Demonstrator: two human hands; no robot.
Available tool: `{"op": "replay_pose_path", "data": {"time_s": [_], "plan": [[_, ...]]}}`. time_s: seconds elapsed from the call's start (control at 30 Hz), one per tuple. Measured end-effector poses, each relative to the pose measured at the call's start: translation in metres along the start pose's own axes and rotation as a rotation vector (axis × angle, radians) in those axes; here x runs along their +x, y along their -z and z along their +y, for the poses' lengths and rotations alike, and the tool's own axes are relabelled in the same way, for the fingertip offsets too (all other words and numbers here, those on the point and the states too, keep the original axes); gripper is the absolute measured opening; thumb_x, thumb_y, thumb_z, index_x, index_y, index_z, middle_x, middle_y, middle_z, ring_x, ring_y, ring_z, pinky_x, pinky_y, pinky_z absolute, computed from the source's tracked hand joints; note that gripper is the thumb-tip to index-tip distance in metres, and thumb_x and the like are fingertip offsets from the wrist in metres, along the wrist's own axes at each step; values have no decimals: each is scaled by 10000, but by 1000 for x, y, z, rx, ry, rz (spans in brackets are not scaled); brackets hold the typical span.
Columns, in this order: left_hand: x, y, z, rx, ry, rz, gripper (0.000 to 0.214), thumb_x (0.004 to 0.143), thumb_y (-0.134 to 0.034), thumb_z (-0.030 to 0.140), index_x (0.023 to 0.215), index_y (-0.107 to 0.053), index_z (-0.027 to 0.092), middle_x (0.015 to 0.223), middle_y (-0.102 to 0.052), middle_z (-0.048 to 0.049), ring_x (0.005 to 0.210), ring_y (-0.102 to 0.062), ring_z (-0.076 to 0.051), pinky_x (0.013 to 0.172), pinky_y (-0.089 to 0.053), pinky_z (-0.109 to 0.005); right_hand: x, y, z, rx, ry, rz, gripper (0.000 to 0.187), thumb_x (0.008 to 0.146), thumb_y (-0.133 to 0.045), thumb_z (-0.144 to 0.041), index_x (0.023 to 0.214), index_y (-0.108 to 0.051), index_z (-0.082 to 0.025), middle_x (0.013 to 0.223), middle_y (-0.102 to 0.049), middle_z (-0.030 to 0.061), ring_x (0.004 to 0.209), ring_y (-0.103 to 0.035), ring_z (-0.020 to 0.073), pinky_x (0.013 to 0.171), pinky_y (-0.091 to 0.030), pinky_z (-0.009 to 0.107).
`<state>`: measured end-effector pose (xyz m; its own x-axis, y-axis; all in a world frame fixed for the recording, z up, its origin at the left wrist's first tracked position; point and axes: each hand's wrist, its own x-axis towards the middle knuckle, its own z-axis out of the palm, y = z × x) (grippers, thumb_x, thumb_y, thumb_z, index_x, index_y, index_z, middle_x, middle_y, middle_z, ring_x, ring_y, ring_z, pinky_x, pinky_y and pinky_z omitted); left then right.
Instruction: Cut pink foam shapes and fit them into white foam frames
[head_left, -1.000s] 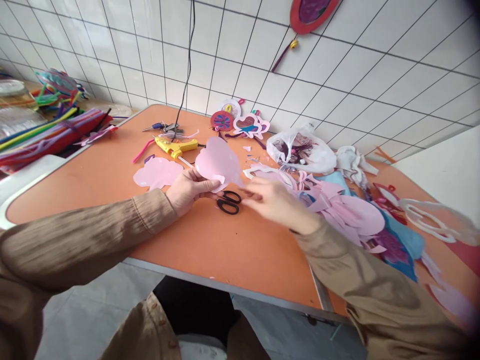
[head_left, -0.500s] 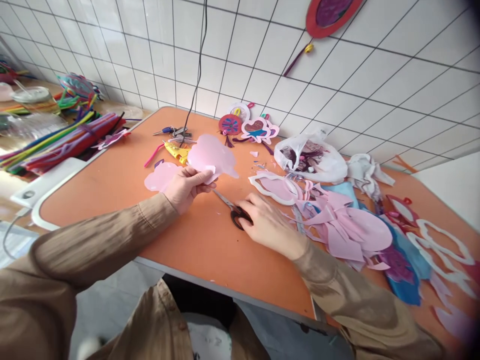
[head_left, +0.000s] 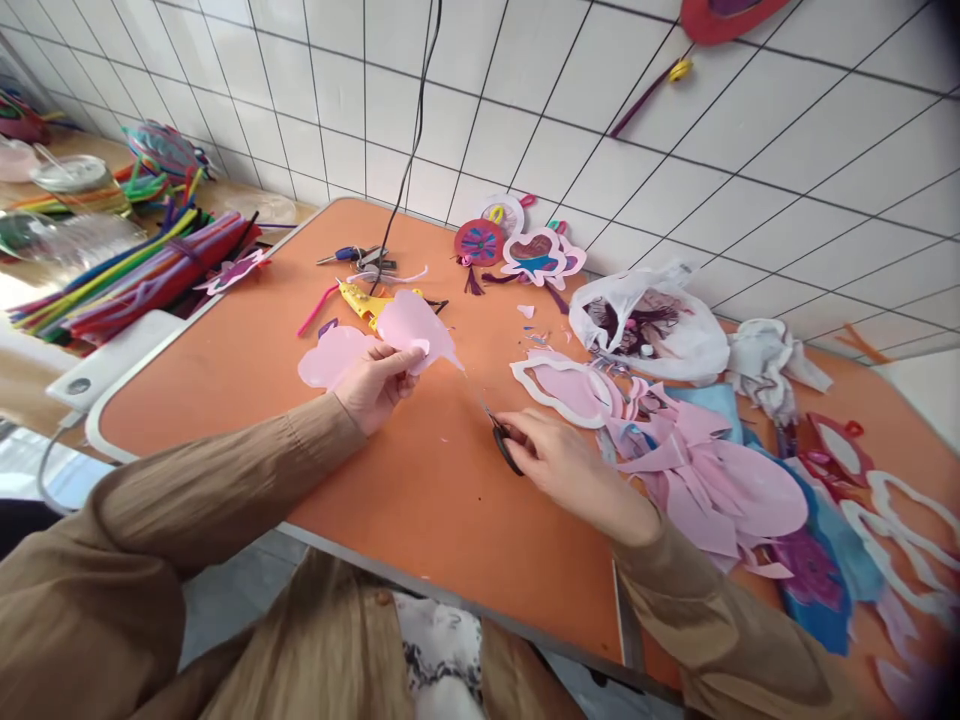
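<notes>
My left hand (head_left: 371,385) pinches the lower edge of a pink paper cut-out (head_left: 416,325) and holds it up just above the orange table (head_left: 420,490). My right hand (head_left: 562,465) is closed around the black handles of a pair of scissors (head_left: 501,438). The blades point up and left toward the pink cut-out. A second pink cut-out (head_left: 330,357) lies flat on the table behind my left hand.
A yellow glue gun (head_left: 360,298) with a black cord lies behind the cut-out. Pink and blue paper scraps (head_left: 712,480) are piled at the right, beside a white plastic bag (head_left: 649,325). Coloured pipe cleaners (head_left: 127,275) lie at the left. Finished ornaments (head_left: 525,250) rest by the tiled wall.
My right hand came down onto the scissors lying on the table, closed on their handles and lifted them. My left hand kept hold of the pink cut-out.
</notes>
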<state>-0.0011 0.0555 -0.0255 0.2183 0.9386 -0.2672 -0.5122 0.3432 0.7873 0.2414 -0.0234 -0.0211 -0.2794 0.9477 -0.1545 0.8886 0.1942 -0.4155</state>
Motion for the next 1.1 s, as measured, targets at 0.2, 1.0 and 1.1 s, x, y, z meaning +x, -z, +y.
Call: {"op": "replay_pose_path", "data": {"time_s": [0.2, 1.0, 1.1], "plan": [[0, 0, 0, -43, 75, 0, 457, 448, -1019, 296, 730, -726, 89, 638, -659, -9, 480, -533, -43, 405, -374, -149, 14, -1, 37, 599, -179, -135, 559, 889, -643, -387, 1386, -655, -133, 967, -774, 116, 740, -707, 196, 660, -568, 342], [-5, 1, -6, 195, 1, -110, 486, 502, -1008, 408, 821, -772, 128, 796, -739, -66, 704, -666, -162, 588, -526, -257, 17, 11, 19, 1308, -68, -26, 634, 638, -909, -655, 1067, -659, -260, 828, -773, 35, 636, -683, 183, 599, -524, 320], [-9, -1, -5, 225, -6, -196, 472, 492, -1011, 412, 791, -759, 148, 798, -727, -59, 707, -650, -174, 600, -529, -282, 24, 7, 15, 1301, -128, 64, 636, 649, -870, -702, 1022, -624, -248, 823, -749, 35, 654, -657, 182, 566, -475, 301]]}}
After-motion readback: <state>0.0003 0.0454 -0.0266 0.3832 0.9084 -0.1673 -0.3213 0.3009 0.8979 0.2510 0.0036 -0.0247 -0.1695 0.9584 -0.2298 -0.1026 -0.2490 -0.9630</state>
